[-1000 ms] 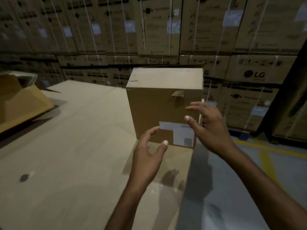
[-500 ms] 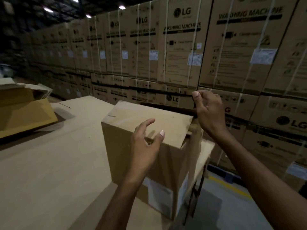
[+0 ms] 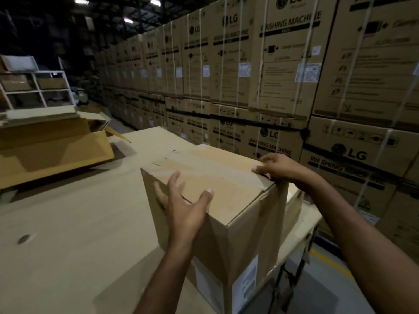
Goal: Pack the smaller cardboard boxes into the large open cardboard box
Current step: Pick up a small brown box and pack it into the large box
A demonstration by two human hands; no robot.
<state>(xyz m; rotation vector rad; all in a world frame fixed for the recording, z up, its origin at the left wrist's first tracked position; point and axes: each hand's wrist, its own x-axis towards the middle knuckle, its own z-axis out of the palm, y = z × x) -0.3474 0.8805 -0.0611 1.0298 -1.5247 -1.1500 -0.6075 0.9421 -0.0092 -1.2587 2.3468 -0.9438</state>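
Head view: fingers of the left hand (image 3: 181,207) spread on the near top edge, those of the right hand (image 3: 278,167) curled over the far top corner of the sealed cardboard box (image 3: 226,182) at the table (image 3: 68,234) edge; rigid, likely weighty, best carried by 2 opposite edges

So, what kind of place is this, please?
Most likely an appliance warehouse: tall stacked cartons printed LG WASHING MACHINE line the aisle, a metal shelf rack holds more boxes, and a packing table stands in front.
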